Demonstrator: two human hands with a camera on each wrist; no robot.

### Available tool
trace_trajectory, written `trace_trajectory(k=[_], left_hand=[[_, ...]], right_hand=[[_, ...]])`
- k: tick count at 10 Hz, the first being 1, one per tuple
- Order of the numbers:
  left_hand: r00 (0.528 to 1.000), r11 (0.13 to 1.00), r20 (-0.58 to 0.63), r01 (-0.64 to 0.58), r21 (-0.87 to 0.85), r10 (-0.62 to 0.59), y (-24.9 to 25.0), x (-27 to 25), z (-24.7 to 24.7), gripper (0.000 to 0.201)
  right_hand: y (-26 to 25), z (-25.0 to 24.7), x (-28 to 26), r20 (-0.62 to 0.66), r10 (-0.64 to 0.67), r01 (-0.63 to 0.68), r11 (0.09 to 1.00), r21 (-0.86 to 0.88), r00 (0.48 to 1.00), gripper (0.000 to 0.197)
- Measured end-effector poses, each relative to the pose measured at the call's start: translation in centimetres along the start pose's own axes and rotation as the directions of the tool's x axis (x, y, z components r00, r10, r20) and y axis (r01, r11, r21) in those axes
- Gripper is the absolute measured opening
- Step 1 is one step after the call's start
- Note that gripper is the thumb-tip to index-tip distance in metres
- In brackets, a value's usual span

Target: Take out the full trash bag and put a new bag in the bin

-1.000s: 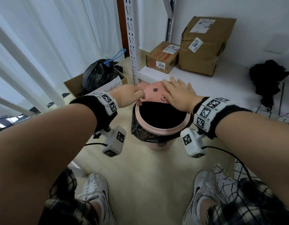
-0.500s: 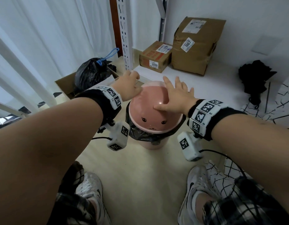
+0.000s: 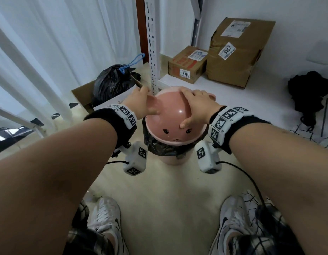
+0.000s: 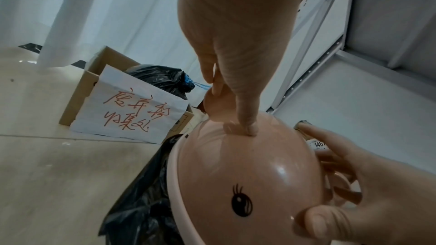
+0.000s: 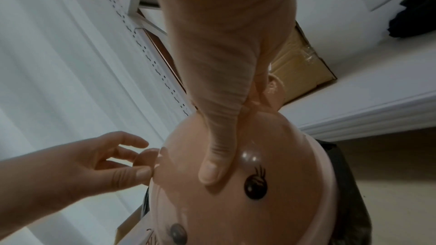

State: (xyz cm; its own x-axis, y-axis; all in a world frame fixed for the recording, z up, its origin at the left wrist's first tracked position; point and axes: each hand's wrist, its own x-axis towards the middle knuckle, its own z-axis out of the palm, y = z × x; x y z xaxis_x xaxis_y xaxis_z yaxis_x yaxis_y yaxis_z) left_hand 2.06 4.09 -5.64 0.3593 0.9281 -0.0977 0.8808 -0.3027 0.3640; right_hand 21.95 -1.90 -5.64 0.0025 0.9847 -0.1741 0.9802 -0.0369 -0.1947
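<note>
A pink bin (image 3: 171, 160) stands on the floor between my feet. Its pink dome lid (image 3: 170, 115) with a painted face sits closed on top. A black bag liner (image 3: 159, 146) is folded over the rim below the lid. My left hand (image 3: 144, 103) pinches the lid's left ear (image 4: 217, 105) between thumb and fingers. My right hand (image 3: 192, 107) lies spread over the dome, its thumb (image 5: 210, 170) pressed beside the painted eye (image 5: 256, 185). A tied full black trash bag (image 3: 111, 83) with a blue drawstring sits in a cardboard box (image 3: 82, 94) at the left.
A white shelf upright (image 3: 152, 43) rises just behind the bin, with a low white shelf (image 3: 260, 96) to the right. Two cardboard parcels (image 3: 187, 65) (image 3: 236, 52) and a black bundle (image 3: 310, 92) sit on it. White curtains (image 3: 49, 52) hang at the left.
The lid has swung from tipped open, showing the black inside, to closed over the bin. My left hand now pinches the ear and my right hand has spread across the dome.
</note>
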Motion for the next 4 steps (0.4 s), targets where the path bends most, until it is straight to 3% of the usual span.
trace_trajectory(k=[2, 4], left_hand=[[0.999, 0.999, 0.019, 0.037, -0.004, -0.036, 0.8, 0.5, -0.2, 0.085], [0.997, 1.0, -0.077, 0.013, 0.012, -0.012, 2.4, -0.3, -3.1, 0.084]], right_hand=[[-0.2, 0.1, 0.8, -0.005, 0.019, -0.02, 0.998, -0.054, 1.0, 0.121], [-0.5, -3.0, -1.0, -0.127, 0.058, -0.057, 0.998, 0.009, 0.99, 0.104]])
